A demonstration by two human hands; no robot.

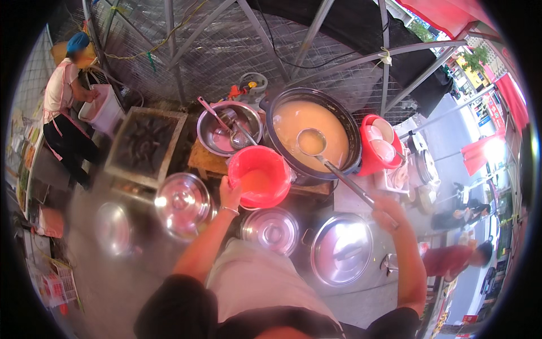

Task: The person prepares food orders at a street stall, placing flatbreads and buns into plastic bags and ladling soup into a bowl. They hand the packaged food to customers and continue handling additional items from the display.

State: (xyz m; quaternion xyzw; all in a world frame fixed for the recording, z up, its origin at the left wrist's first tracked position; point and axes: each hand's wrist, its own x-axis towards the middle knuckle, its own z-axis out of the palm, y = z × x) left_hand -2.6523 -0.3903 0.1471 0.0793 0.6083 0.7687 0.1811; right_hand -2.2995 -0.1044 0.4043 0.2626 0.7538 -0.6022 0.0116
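Observation:
My left hand (230,194) grips the near-left rim of a red plastic bucket (278,186), which has a clear plastic liner and some orange-tan liquid in the bottom. My right hand (385,213) is closed around the long metal handle of a ladle (312,142). The ladle's bowl is over the big dark pot (358,135) and holds liquid of the same colour as the pot's. Cloudy orange-tan soup or broth (292,116) fills much of the pot. The bucket is beside the pot, at its near left.
A steel basin (203,133) with ladles and a skimmer stands left of the pot. Another red bucket (363,159) with bowls is on its right. Steel lids (182,203) lie near my legs. A gas burner (146,146) and a person (63,93) are further left.

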